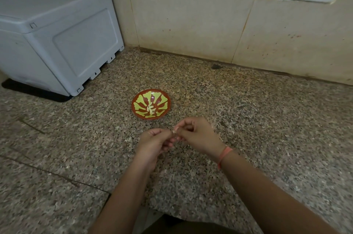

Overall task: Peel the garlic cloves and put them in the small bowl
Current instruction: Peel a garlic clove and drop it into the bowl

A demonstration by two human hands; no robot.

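Left hand [154, 141] and right hand [198, 136] pinch a half-hidden garlic clove [174, 130]

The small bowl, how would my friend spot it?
Find the big grey box on the speckled counter. Just right of it sits the small bowl. Only it is red-brown with yellow-green petals, garlic cloves inside.
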